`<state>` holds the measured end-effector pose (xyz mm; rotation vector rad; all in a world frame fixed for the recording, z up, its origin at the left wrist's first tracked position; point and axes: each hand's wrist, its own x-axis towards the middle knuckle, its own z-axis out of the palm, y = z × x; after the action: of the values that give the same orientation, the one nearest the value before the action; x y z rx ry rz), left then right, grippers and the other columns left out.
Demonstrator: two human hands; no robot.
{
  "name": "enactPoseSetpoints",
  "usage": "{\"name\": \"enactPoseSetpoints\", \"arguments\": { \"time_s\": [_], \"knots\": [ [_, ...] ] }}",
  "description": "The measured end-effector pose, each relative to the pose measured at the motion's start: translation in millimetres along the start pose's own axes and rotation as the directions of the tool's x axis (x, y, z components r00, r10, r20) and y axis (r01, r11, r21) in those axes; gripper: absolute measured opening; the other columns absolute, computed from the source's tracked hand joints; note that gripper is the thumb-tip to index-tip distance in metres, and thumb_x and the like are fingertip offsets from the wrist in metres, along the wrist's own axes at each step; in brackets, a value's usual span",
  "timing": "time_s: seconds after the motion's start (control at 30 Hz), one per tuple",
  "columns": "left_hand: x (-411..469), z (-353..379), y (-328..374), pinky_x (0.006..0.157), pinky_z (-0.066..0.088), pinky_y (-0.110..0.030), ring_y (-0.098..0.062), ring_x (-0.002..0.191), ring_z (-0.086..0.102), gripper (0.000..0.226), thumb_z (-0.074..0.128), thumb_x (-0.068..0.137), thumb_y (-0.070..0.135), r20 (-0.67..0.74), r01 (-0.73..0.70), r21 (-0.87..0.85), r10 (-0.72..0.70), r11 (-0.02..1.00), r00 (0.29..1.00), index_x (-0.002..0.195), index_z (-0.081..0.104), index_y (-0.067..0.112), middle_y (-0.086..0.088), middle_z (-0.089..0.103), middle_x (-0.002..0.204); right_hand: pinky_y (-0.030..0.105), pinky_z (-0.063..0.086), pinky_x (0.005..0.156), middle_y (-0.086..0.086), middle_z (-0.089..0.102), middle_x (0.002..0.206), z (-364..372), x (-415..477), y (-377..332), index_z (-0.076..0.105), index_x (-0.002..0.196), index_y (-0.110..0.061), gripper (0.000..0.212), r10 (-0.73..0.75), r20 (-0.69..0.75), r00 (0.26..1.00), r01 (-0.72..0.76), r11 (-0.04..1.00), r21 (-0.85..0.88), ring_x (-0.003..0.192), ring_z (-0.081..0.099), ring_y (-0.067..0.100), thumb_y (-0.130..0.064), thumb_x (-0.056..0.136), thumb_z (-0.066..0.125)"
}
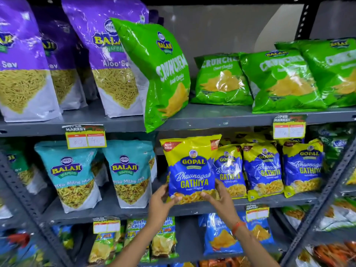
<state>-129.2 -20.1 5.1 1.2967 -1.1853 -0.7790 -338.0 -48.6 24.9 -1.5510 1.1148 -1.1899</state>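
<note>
2 bare forearms rise from the near bottom edge, and the right wrist wears an orange band (238, 226). The left hand (162, 199) grips the lower left corner of a yellow and blue Gopal Gathiya packet (191, 170), thumb curled onto the front. The right hand (217, 197) grips the lower right corner the same way, its fingers running up the packet's right edge. The packet stands upright at the front of the grey middle shelf (107, 211); whether its base touches the shelf is hidden by the hands. Just to its right, 3 matching Gathiya packets (263, 170) stand in a row, the nearest touching it. To the left, apart from it, stand 2 teal Balaji pouches (129, 174). Below, a blue chips packet (219, 234) sits on the lower shelf. Above, a large green Crunchex bag (163, 74) leans left, its bottom corner hanging over the upper shelf's edge, against purple Aloo Sev pouches (107, 54). Smaller green bags (279, 81) lie further right.
</note>
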Motion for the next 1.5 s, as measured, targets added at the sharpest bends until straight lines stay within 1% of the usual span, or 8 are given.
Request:
{"name": "enactPoseSetpoints", "arguments": {
  "time_s": [0.3,0.37,0.6,0.97,1.1,1.2,1.33,1.5],
  "knots": [
    [55,-5,-59,0.082,0.054,-0.03,-0.023,0.098,0.066,0.031,0.077,0.074,0.013,0.028,0.129,0.206,-0.137,0.97,0.99,0.102,0.064,0.019,-0.006,0.071,0.104,0.055,0.049,0.092,0.011,0.069,0.11,45,75,100,0.053,0.115,-0.015,0.049,0.202,-0.001,0.979,-0.197,0.956,-0.217,0.102,0.063,0.031,-0.03,0.073,0.073],
    [66,-3,-79,0.083,0.054,-0.041,-0.026,0.097,0.067,0.038,0.077,0.073,0.025,0.018,0.134,0.308,-0.146,0.942,0.989,0.107,0.064,0.014,-0.008,0.073,0.104,0.055,0.05,0.091,0.012,0.069,0.111,51,89,115,0.053,0.116,-0.015,0.049,0.244,-0.02,0.97,-0.242,0.945,-0.221,0.102,0.063,0.033,-0.028,0.073,0.073],
    [88,10,-84,0.077,0.048,-0.034,-0.023,0.092,0.066,0.038,0.078,0.074,0.022,0.03,0.118,0.347,-0.137,0.93,0.99,0.107,0.064,0.009,-0.007,0.072,0.102,0.036,0.042,0.096,0.014,0.059,0.12,54,96,75,0.045,0.125,0.001,0.05,0.286,-0.059,0.956,-0.292,0.943,-0.162,0.106,0.053,0.02,-0.002,0.08,0.066],
    [82,19,-74,0.073,0.043,-0.027,-0.029,0.095,0.066,0.052,0.083,0.068,0.022,-0.028,0.218,0.281,-0.219,0.935,0.975,0.111,0.058,0.006,-0.011,0.071,0.104,0.038,0.039,0.101,0.0,0.049,0.124,69,91,65,0.023,0.142,-0.008,0.065,0.375,-0.129,0.918,-0.386,0.92,-0.065,0.118,0.049,0.026,0.0,0.084,0.052],
    [72,20,-54,0.074,0.043,-0.024,-0.021,0.097,0.065,0.056,0.082,0.069,0.018,-0.048,0.176,0.265,-0.17,0.948,0.984,0.116,0.055,0.006,-0.01,0.07,0.109,0.044,0.039,0.106,0.016,0.045,0.14,73,79,56,0.033,0.138,-0.003,0.054,0.157,-0.259,0.953,-0.216,0.952,-0.217,0.129,0.043,0.033,-0.007,0.088,0.051],
    [57,16,-19,0.08,0.043,-0.025,-0.016,0.104,0.057,0.048,0.073,0.079,0.027,-0.154,-0.046,0.424,0.122,0.904,0.98,0.12,0.054,0.009,-0.007,0.065,0.115,0.045,0.05,0.09,0.011,0.062,0.112,73,64,27,0.055,0.115,-0.01,0.03,-0.224,-0.331,0.917,0.078,0.913,-0.401,0.106,0.055,0.027,-0.019,0.088,0.046],
    [42,0,46,0.089,0.041,-0.028,-0.016,0.105,0.048,0.033,0.053,0.091,0.033,-0.136,-0.4,0.535,0.543,0.744,0.829,0.116,0.057,0.012,-0.007,0.064,0.112,0.028,0.049,0.066,0.002,0.062,0.086,69,55,-45,0.059,0.094,-0.012,0.015,-0.504,-0.32,0.802,0.393,0.849,-0.353,0.075,0.058,0.015,-0.019,0.088,0.047],
    [40,-23,156,0.098,0.035,-0.022,-0.022,0.104,0.053,0.032,0.048,0.095,0.027,-0.188,-0.702,0.555,0.889,0.447,0.418,0.106,0.06,0.0,-0.014,0.065,0.107,0.023,0.048,0.055,0.004,0.063,0.071,53,62,-154,0.059,0.091,-0.022,0.013,-0.646,-0.458,0.611,0.623,0.749,-0.225,0.058,0.06,0.018,-0.014,0.087,0.049]
  ]
}}
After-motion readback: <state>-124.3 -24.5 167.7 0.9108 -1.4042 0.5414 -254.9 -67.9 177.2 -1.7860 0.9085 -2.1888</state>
